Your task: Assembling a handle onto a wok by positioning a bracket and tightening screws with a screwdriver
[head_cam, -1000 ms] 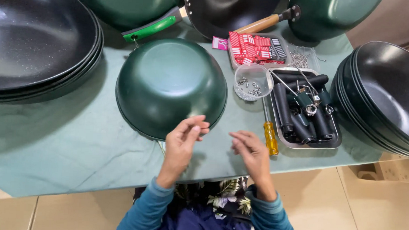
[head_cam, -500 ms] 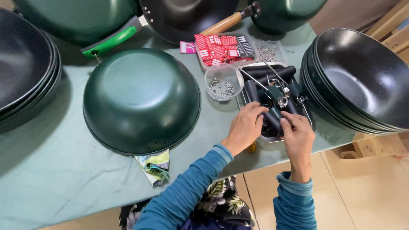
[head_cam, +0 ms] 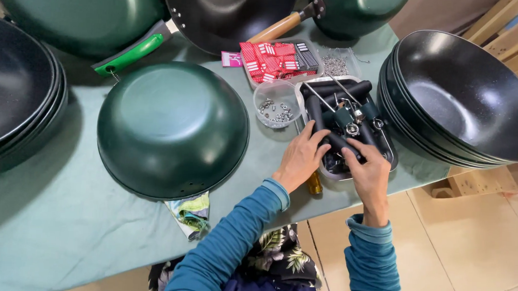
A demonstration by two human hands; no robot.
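Note:
An upside-down dark green wok lies on the green-covered table. Right of it a metal tray holds several black handles and metal parts. Both my hands are in the tray's near end. My left hand rests its fingers on a black handle. My right hand has its fingers curled on a black handle beside it. A small yellow-handled tool lies under my left hand at the table's edge.
A clear round tub of small nuts stands beside the tray, with red packets behind it. Stacks of black woks sit at the right and left. More woks lie at the back. A crumpled wrapper lies near the edge.
Both hands moved from the table's front edge, beside the green wok, into the tray of handles. The view has shifted rightwards and closer.

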